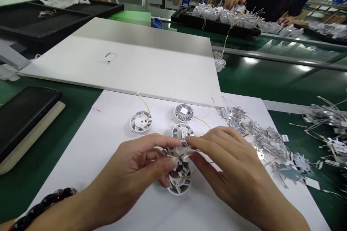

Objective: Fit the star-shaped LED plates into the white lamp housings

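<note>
My left hand (132, 177) holds a star-shaped metal disc (173, 158) between thumb and fingers, just above a white round vented housing (179, 184). The fingertips of my right hand (230, 168) pinch a thin wire (194, 150) beside the disc, close to my left fingertips. Both hands partly hide the disc and the housing below it. Behind them, several similar housings, such as one with a yellow wire (140, 121), lie on a white paper sheet (89, 158). A heap of wired metal stars (264, 144) lies to the right of my right hand.
A white board (121, 63) lies beyond the sheet, and a dark tablet (24, 119) lies at left on the green bench. A co-worker's hands (237, 1) work among white parts in a black tray (214, 23). Another wired heap (326, 119) lies at right.
</note>
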Motion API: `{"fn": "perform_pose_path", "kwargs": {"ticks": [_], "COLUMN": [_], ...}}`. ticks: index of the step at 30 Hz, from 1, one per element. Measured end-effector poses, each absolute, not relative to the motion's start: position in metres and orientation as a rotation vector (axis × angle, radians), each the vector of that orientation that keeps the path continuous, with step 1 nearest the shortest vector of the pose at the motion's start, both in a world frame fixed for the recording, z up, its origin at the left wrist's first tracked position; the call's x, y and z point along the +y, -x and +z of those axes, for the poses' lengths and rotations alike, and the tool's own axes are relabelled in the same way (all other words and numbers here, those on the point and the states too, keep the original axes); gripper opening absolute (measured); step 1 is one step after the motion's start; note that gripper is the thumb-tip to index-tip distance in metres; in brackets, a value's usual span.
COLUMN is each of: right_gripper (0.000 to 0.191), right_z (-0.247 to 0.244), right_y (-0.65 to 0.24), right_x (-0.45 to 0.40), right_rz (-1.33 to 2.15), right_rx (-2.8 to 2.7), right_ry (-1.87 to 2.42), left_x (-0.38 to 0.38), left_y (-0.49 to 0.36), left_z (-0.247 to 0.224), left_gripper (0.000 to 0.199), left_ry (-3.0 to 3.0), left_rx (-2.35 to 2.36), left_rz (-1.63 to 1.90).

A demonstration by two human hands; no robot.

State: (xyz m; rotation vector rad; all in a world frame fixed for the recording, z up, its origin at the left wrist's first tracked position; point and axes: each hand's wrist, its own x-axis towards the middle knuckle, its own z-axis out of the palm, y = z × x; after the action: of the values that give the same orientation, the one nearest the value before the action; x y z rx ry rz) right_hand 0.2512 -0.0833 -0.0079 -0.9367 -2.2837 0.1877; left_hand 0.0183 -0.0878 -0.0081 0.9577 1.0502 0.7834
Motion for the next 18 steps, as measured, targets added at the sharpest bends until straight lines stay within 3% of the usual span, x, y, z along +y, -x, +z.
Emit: {"fn": "perform_pose_path", "kwargs": {"ticks": [3, 6, 15, 18], "right_gripper": [0.027, 0.031, 0.025, 0.021], "right_z": [-0.001, 0.007, 0.003, 0.003], "right_y": [-0.252, -0.255, -0.254, -0.262], "right_x": [-0.087, -0.092, -0.093, -0.096], "right_rz": [0.705, 0.999, 1.344, 1.316], "right_rx": [-2.196, -2.097, -1.832, -1.896], "right_ry": [0.991, 1.029, 1.192, 1.177], "left_x": [-0.088, -0.088, -0.093, -0.093], "left_y": [-0.02, -0.02, -0.017, -0.017], "left_z": [-0.008, -0.013, -0.019, -0.019], "left_gripper": [0.015, 0.02, 0.012, 0.005], "left_ry": [-1.208, -1.367, -1.274, -1.28], "left_rx": [1.06, 1.044, 0.919, 0.884], "left_rz": [0.819, 0.837, 0.916, 0.91]}}
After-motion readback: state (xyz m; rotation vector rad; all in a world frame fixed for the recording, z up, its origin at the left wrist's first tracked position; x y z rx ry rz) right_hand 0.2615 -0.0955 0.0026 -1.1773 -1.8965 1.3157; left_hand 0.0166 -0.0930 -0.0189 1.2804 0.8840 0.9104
